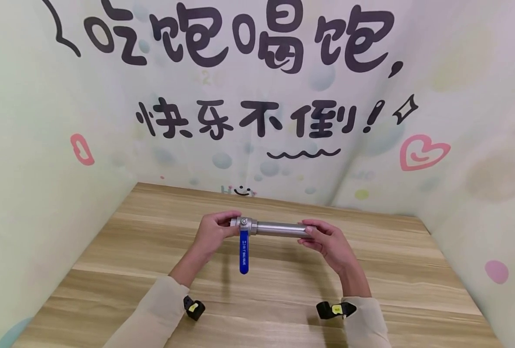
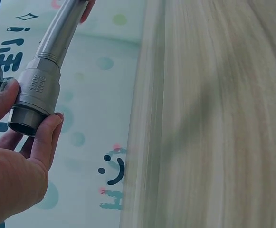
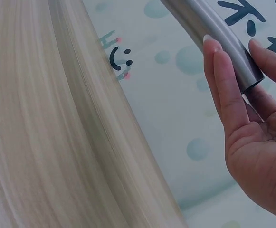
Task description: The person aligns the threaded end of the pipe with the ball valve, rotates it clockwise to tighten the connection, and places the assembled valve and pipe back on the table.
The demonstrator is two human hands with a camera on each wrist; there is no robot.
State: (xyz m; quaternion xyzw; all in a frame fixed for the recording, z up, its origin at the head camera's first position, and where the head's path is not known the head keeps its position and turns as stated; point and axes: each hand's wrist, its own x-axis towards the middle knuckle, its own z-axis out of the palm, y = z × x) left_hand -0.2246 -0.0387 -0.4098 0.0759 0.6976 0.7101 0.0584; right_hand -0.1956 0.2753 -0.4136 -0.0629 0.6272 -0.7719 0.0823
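A steel ball valve with a blue lever handle is joined end to end with a straight steel pipe. My left hand grips the valve's left end with thumb and fingers; the left wrist view shows its open bore facing that palm. At the other end, my right hand holds the pipe between thumb and fingers, with the pipe's end just inside the grasp. Both pieces are held level above the table, and the blue lever points toward me.
Below the hands lies a wood-grain table. A printed fabric wall with dark lettering rises at its back edge, and pale walls stand on both sides. Black straps with small devices sit on both wrists.
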